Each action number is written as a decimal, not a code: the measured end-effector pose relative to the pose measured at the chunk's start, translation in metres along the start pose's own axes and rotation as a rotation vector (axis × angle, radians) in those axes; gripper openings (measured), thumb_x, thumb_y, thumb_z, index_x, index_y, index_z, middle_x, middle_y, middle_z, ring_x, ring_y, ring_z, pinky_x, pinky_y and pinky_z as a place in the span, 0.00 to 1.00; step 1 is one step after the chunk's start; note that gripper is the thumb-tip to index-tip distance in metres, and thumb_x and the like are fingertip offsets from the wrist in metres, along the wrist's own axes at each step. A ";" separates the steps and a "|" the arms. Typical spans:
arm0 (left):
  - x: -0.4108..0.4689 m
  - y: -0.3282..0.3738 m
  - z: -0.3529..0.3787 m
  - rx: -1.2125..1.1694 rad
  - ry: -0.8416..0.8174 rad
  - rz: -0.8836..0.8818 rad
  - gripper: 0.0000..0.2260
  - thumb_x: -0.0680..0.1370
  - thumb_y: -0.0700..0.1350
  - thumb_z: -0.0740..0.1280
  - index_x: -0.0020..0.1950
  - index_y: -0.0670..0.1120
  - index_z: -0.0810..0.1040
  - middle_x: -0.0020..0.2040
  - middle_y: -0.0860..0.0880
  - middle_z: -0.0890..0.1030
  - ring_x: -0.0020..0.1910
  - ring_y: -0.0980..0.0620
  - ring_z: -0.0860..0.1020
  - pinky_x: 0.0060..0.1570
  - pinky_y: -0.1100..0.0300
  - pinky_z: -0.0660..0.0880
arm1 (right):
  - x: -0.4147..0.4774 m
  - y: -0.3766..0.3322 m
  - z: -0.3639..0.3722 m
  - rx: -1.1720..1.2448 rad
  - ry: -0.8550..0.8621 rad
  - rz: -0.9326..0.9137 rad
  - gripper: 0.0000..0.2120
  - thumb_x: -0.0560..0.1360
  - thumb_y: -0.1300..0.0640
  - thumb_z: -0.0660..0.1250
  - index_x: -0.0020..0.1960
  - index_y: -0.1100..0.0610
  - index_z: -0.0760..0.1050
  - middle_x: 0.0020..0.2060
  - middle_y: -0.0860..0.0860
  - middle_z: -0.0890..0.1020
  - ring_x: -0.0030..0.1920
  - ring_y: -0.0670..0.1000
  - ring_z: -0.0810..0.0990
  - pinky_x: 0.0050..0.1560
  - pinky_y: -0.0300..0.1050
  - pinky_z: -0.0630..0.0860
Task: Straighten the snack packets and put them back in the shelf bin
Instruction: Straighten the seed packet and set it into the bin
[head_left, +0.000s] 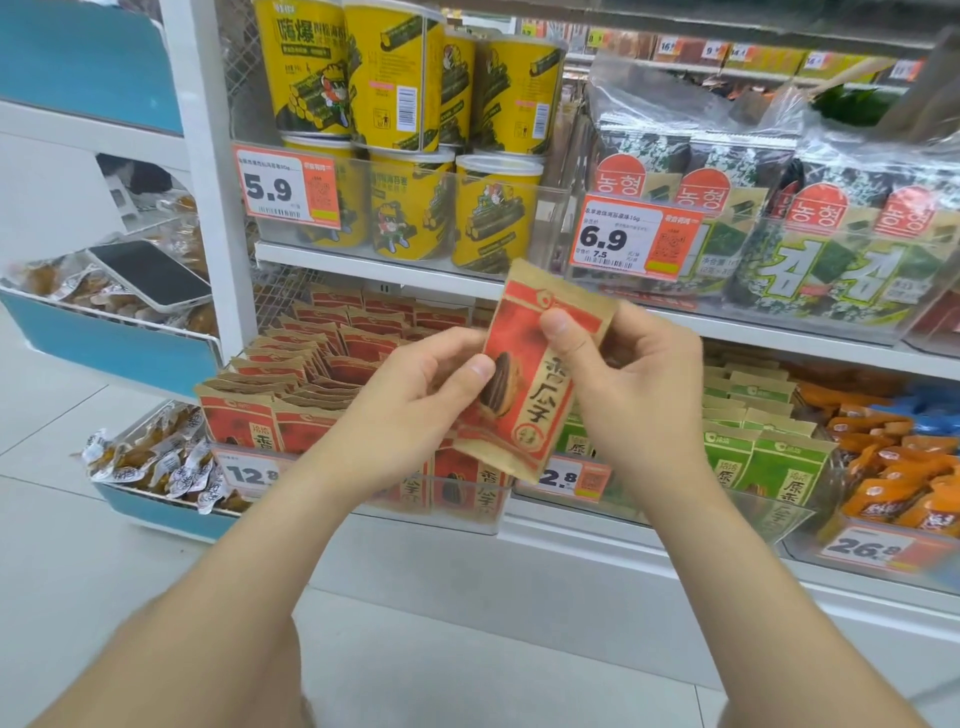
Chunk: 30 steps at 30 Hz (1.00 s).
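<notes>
1. You hold one red snack packet (527, 395) in the air in front of the lower shelf, above the front edge of its clear bin (488, 519). It is not yet back in the bin.
2. Your left hand (410, 400) pinches the packet's lower left side, thumb on the printed face and fingers curled behind. Your right hand (644, 384) pinches the upper right part the same way. Both hands are clamped on the packet, neither is free.
3. This two-sided hold likely serves the flattening. With a thumb at each end you can pull the paper taut and smooth the creases.
4. The packet sits tilted, with its printed face towards you, so you can judge whether it is flat and which way it reads.
5. The rows of red packets (322, 358) in the bin stand upright on edge, faces forward, packed one behind another. That ordering shows how yours should go in: upright, face to the front.
6. The green packets (769, 457) stand in the neighbouring bin to the right, so keep to the left bin, behind the 12.8 price tag (249, 475).
7. The front row looks tight. I judge you need to part the packets or find a gap before sliding yours down, or a corner may fold.
</notes>
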<state>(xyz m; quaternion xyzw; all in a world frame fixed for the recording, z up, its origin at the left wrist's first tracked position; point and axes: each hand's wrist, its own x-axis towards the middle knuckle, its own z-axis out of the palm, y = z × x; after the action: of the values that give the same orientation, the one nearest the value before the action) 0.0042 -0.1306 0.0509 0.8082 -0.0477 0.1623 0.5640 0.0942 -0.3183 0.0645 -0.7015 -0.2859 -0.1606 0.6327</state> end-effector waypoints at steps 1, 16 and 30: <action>0.001 -0.004 -0.001 0.078 0.033 0.021 0.13 0.89 0.44 0.61 0.72 0.51 0.79 0.61 0.55 0.87 0.62 0.56 0.84 0.63 0.56 0.81 | 0.001 0.002 -0.001 -0.043 0.068 -0.058 0.11 0.80 0.50 0.77 0.45 0.57 0.86 0.37 0.55 0.87 0.40 0.61 0.83 0.41 0.61 0.80; 0.009 -0.026 -0.015 0.952 -0.284 -0.122 0.29 0.70 0.78 0.63 0.60 0.60 0.84 0.55 0.62 0.83 0.64 0.54 0.70 0.65 0.45 0.64 | 0.020 0.045 0.028 -0.364 -0.122 -0.284 0.07 0.78 0.52 0.79 0.54 0.53 0.89 0.42 0.45 0.88 0.40 0.43 0.81 0.49 0.39 0.79; 0.029 -0.038 0.003 1.322 -0.262 -0.032 0.09 0.86 0.57 0.64 0.54 0.56 0.81 0.49 0.55 0.82 0.62 0.46 0.70 0.65 0.43 0.63 | 0.045 0.071 0.045 -0.984 -0.857 -0.050 0.14 0.88 0.47 0.59 0.67 0.36 0.80 0.55 0.40 0.82 0.64 0.52 0.68 0.68 0.60 0.56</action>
<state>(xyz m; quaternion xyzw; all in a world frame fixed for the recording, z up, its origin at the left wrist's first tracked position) 0.0417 -0.1168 0.0250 0.9971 0.0057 0.0495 -0.0576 0.1662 -0.2674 0.0280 -0.9043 -0.4221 0.0065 0.0638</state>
